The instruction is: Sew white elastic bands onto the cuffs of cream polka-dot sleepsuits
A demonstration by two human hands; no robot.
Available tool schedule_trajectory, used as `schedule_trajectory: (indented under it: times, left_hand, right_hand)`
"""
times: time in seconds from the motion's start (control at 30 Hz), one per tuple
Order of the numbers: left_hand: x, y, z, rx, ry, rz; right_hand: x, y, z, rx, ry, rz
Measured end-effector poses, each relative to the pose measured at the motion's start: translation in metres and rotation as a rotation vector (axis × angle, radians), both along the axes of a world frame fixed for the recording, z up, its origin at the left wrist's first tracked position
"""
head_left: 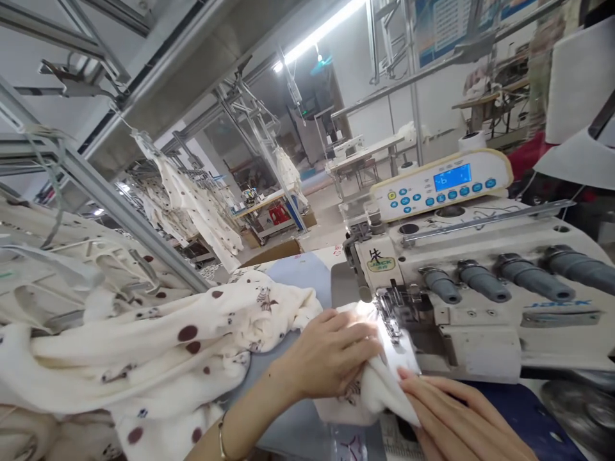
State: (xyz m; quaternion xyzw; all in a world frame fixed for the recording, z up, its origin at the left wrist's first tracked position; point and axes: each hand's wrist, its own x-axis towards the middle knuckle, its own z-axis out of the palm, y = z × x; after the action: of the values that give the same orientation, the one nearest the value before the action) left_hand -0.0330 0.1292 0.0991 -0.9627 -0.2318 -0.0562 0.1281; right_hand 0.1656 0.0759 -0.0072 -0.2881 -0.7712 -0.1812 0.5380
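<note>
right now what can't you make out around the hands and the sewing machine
- Head view: the needle under the presser foot is washed out by the machine's lamp glare.
- The cream fabric edge being fed is hidden beneath the left hand.
- The right hand is cut off by the bottom edge, so its grip is unclear.
- The readout on the control panel is too small to read.

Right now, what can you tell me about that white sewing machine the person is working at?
The sewing machine is off-white, worn and smudged, with a green-and-yellow badge on its left end. Four grey knobs run along its front, and a panel with blue buttons and a lit blue screen sits on top. A bright lamp lights the metal presser foot. Cream fabric with dark red spots is fed under it, pressed by the left hand and right hand.
</note>
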Motion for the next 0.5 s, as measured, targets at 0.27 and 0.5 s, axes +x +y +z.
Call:
schedule_trajectory:
  times: [0.27,0.5]
  left_hand:
    - [0.011,0.001,0.024,-0.069,0.057,0.034]
    - [0.029,-0.047,0.021,-0.239,0.049,-0.108]
  right_hand:
    - [-0.004,0.014,0.013,-0.054,0.195,0.01]
    - [0.013,-0.007,0.011,0.004,0.028,0.134]
